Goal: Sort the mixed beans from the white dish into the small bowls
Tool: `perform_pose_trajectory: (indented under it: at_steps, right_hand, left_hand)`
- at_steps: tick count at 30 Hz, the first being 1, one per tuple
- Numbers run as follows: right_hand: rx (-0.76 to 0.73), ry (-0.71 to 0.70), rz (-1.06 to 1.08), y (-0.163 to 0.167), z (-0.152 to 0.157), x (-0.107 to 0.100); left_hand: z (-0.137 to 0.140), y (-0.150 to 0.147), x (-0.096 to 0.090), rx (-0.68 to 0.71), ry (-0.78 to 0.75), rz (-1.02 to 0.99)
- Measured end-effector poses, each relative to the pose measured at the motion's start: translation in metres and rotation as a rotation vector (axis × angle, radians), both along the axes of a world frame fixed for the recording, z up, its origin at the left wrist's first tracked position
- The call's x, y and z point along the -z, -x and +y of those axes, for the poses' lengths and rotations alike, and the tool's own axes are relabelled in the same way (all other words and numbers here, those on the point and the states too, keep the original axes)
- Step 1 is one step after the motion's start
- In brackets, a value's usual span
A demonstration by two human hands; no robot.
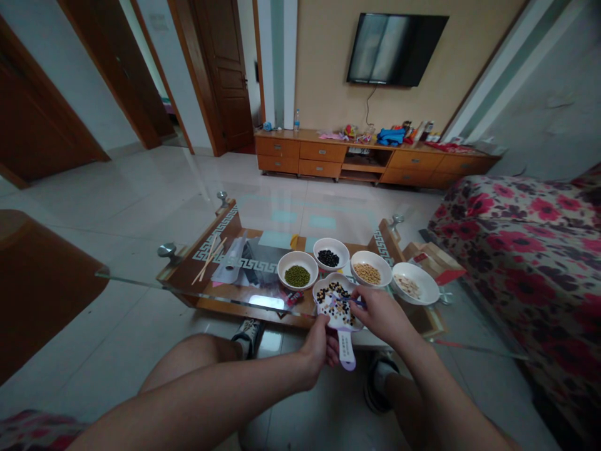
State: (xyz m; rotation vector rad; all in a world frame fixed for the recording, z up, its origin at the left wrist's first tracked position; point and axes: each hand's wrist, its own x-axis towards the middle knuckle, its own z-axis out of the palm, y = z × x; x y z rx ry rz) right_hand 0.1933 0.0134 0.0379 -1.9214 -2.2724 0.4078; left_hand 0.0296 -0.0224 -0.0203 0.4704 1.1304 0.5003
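low in mid-frame, i see their left hand (323, 344) clamped on a pale handled dish (346, 351) of mixed beans (335, 293), the right hand (376, 310) pinching a slim tool (357, 303).

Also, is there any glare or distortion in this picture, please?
Head view: the light looks dim; pale reflections cross the television; a bright patch shows on the glass table, near its front edge; wide-angle distortion seems to make the wooden door lean; the print on the dish handle is too small to read.
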Motion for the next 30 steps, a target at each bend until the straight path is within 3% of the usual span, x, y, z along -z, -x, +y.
perform_pose_trajectory:
  at_steps: [20,30]
  right_hand:
    - [0.010,0.031,-0.025,0.0093,-0.0010,-0.0007]
    - [0.009,0.037,-0.033,0.0107,-0.0023,-0.0031]
  left_hand:
    - [0.0003,-0.0003,-0.0044,0.020,0.005,-0.005]
    - [0.0001,0.0006,0.0036,0.025,-0.012,-0.006]
